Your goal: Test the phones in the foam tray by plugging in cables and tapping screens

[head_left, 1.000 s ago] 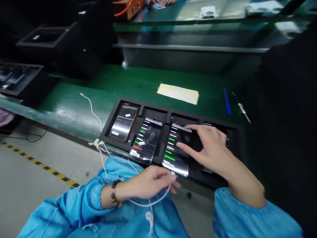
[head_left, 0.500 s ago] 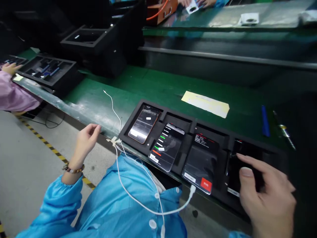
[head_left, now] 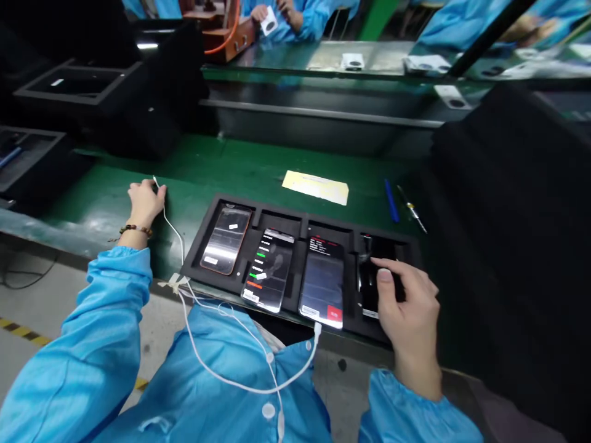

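Observation:
A black foam tray (head_left: 295, 223) at the bench edge bears several smartphones. My left hand (head_left: 145, 202) is on the green bench left of the tray, its fingers curled around the thin white cable (head_left: 173, 227) near its tip. My right hand (head_left: 410, 301) hovers over the rightmost phone (head_left: 369, 289), thumb and index finger apart at its screen, partly hiding it. An orange-edged phone (head_left: 226, 240) lies in the left slot. Beside it sit a phone with a lit text list (head_left: 269, 271) and a phone with a red block (head_left: 322, 283), which has a white charging plug (head_left: 317, 331) at its lower end.
Behind the tray are a yellow paper strip (head_left: 316, 187), a blue stick (head_left: 391, 200) and a pen-like tool (head_left: 412, 209). Black boxes (head_left: 152, 92) stand at left, a large dark block (head_left: 512, 215) at right. Tape (head_left: 175, 283) fixes the cables at the edge. Co-workers' hands (head_left: 277, 15) show across the bench.
My left hand has moved forward from the bench edge to the thin cable's end and closed around it. My right hand stays over the rightmost phone. The view has swung right.

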`<state>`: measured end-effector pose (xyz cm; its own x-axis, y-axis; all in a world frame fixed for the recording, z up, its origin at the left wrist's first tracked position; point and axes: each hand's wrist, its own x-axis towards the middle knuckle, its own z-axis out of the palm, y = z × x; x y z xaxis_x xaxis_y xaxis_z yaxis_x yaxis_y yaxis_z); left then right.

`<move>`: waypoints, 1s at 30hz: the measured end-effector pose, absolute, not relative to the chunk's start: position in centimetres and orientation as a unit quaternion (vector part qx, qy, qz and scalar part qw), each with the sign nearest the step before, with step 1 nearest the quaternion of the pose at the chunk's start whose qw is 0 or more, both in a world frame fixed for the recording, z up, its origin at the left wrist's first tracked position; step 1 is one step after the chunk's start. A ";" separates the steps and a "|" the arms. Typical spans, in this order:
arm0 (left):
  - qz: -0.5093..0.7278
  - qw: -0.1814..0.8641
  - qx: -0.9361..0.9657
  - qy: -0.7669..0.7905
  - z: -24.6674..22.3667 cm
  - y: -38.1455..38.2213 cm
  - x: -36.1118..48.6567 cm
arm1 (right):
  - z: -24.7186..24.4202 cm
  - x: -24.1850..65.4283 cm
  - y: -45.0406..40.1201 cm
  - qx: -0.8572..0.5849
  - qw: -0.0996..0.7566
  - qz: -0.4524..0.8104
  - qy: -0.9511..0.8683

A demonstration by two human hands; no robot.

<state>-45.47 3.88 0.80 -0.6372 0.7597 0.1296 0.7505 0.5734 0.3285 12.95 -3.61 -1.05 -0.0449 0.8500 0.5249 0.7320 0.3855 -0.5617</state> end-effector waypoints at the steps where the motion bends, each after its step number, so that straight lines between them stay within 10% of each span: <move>1: 0.177 0.013 0.430 0.885 0.9 4.5 -45.6 | -1.0 12.9 -3.6 -0.551 0.417 0.070 -0.720; 30: 0.384 0.130 0.572 0.713 -2.0 11.7 -42.3 | -0.4 12.6 -3.3 -0.610 0.403 0.086 -0.677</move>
<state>-42.27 11.68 -2.00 -0.3118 0.9154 0.2545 0.7161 0.0504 0.6962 12.62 -3.31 -0.37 0.0679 0.8954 0.4400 0.7561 0.2416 -0.6083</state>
